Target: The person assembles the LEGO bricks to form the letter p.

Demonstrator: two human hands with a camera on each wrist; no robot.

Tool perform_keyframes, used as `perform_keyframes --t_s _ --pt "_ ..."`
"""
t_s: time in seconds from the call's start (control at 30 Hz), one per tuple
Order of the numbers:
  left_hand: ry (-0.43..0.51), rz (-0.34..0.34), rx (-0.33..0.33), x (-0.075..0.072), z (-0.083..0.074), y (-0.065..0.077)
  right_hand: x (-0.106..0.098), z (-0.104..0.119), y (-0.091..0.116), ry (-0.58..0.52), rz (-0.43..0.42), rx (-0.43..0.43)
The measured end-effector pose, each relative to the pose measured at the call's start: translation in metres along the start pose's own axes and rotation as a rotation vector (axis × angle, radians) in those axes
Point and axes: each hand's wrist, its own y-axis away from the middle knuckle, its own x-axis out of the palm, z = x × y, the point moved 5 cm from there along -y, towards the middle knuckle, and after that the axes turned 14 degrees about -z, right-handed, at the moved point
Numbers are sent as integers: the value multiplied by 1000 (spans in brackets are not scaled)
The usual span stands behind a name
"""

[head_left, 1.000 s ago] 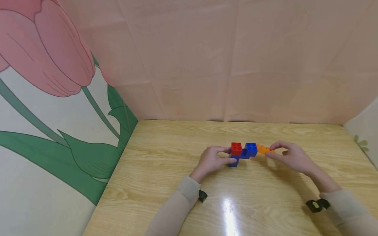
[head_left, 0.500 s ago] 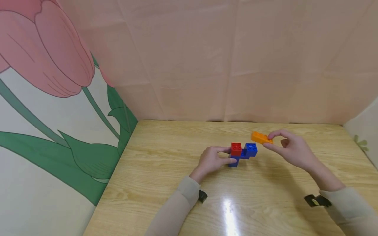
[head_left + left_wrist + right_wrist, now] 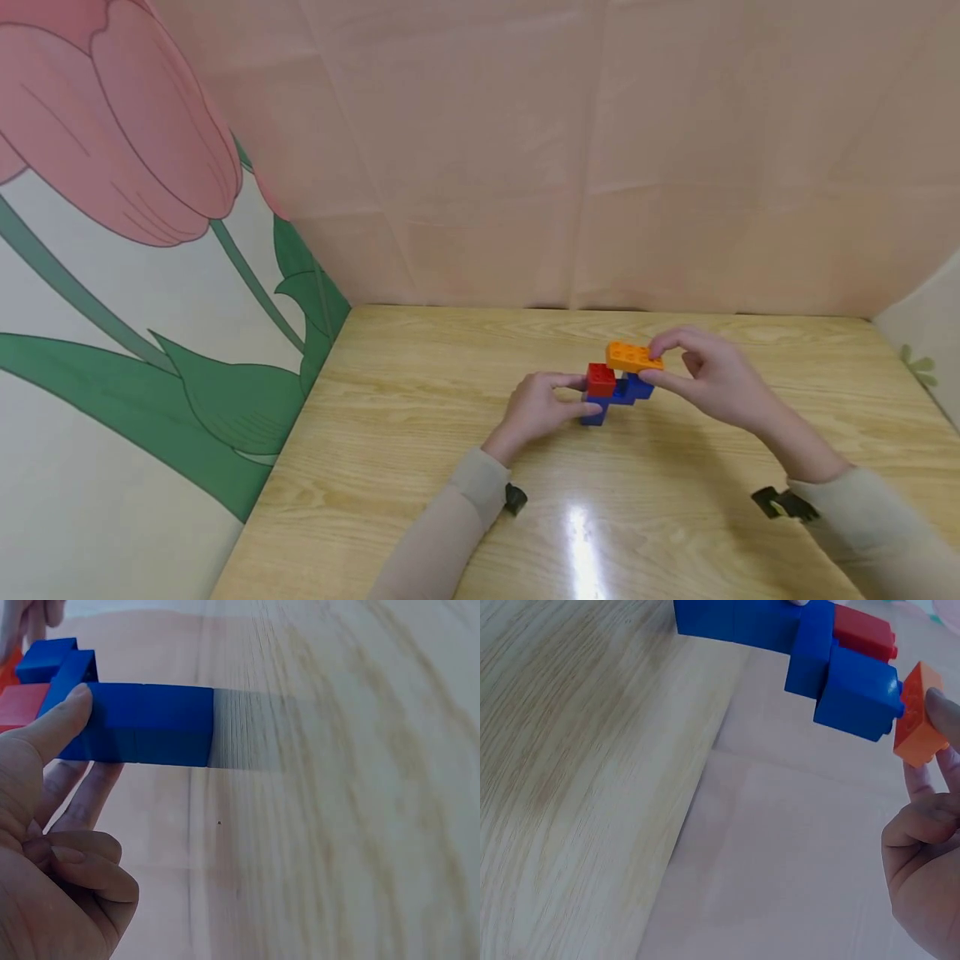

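A stack of toy building bricks stands on the table, blue bricks at the bottom, with a red brick on top at its left. My left hand pinches the stack between thumb and fingers. A further blue brick sits raised at the stack's right side. Just over it, an orange brick with studs facing up is pinched by its right end in my right hand. In the right wrist view the orange brick is very near the blue studs; I cannot tell whether they touch.
The wooden table reaches back to a pink cloth wall. A panel with a painted tulip stands along the left side. A light reflection shows on the table's front part.
My right hand has lifted the orange brick from beside the stack, then carried it left over the raised blue brick. My left hand has kept its place on the stack.
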Motion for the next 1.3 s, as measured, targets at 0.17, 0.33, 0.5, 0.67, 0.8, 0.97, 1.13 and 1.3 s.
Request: perform_keyframes --t_s 0.17,0.33,0.5,0.67,0.8,0.97,1.13,1.3 --pt "-4 8 4 1 -1 0 5 5 0 -3 15 -27" --pt "-9 11 16 1 -2 0 9 7 1 -6 33 -38" --pt "-5 9 15 2 -2 0 13 10 0 -8 42 -59" --pt "-3 12 10 2 -3 0 16 11 0 -26 59 -57" --pt "-12 15 8 1 -3 -1 17 9 0 -31 63 -21" --pt "-7 18 9 0 -2 -1 23 4 -2 -39 98 57" --pt "-10 18 16 1 0 -1 29 1 -3 -35 149 95" --pt "-21 15 21 2 2 -2 32 0 -3 -40 150 98"
